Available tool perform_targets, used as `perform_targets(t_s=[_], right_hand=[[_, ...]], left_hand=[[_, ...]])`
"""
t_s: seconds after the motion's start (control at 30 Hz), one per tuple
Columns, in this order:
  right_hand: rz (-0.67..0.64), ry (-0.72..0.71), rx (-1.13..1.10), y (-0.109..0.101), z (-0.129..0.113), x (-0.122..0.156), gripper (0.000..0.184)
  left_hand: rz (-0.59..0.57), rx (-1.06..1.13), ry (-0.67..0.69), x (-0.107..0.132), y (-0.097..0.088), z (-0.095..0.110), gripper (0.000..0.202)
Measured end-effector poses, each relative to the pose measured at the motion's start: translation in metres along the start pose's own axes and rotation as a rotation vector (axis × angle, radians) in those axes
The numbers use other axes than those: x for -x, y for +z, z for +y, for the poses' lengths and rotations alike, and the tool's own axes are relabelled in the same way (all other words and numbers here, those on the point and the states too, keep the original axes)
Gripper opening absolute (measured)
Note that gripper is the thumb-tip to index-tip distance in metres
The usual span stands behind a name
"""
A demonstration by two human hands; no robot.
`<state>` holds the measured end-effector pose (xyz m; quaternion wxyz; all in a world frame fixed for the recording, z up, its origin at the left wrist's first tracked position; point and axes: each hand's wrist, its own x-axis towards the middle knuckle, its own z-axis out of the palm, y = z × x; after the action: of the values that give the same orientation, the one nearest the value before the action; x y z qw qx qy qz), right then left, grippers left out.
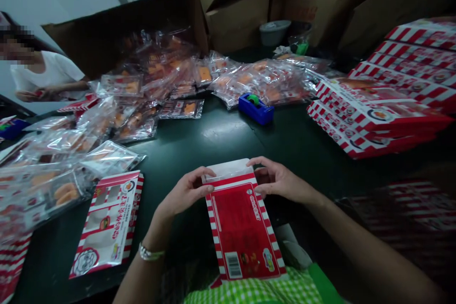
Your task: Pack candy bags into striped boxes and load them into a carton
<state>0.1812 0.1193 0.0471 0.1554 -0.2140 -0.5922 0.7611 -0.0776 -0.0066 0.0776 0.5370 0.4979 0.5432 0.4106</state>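
A red and white striped carton (238, 228) lies back side up in front of me, its barcode near my body and its white end flap (228, 169) at the far end. My left hand (187, 190) grips the carton's upper left edge, thumb on the face and fingers by the flap. On the opposite edge, my right hand (276, 179) holds the upper right corner between thumb and fingers. Whether anything is inside the carton cannot be seen. Another carton with windows (107, 223) rests on the dark green table (217, 137) to the left of my left hand.
Clear plastic packs (67, 185) are heaped on the left, with more packs (263, 78) at the back. A blue tape dispenser (255, 108) stands mid-table. Striped cartons (370, 114) are stacked at right. Cardboard boxes (238, 19) rise behind. A person in white (59, 69) is at far left.
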Motion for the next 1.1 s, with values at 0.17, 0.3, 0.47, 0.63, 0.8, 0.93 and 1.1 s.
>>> perform_targets(t_s=[0.17, 0.3, 0.47, 0.63, 0.8, 0.93, 1.1], right_hand=[[-0.236, 0.082, 0.095, -0.01, -0.03, -0.01, 0.047], [-0.316, 0.135, 0.173, -0.005, -0.035, -0.014, 0.045], [-0.47, 0.209, 0.176, 0.001, -0.031, -0.02, 0.036], [-0.389, 0.151, 0.175, -0.001, -0.031, -0.017, 0.034], [-0.097, 0.021, 0.054, 0.016, -0.01, -0.004, 0.058], [0.363, -0.185, 0.148, 0.041, 0.011, 0.011, 0.053], [0.271, -0.174, 0.294, 0.046, 0.016, 0.011, 0.025]], left_hand=[[-0.226, -0.088, -0.098, -0.006, -0.011, 0.024, 0.025], [-0.338, -0.193, -0.102, -0.006, -0.009, 0.035, 0.025], [-0.519, -0.211, -0.205, -0.008, -0.016, 0.035, 0.016], [-0.148, 0.136, -0.1, 0.014, 0.002, 0.002, 0.036], [0.653, 0.521, 0.074, 0.03, 0.057, -0.05, 0.06], [0.836, 0.328, 0.058, 0.034, 0.068, -0.057, 0.039], [0.633, 0.211, -0.024, 0.043, 0.045, -0.04, 0.02]])
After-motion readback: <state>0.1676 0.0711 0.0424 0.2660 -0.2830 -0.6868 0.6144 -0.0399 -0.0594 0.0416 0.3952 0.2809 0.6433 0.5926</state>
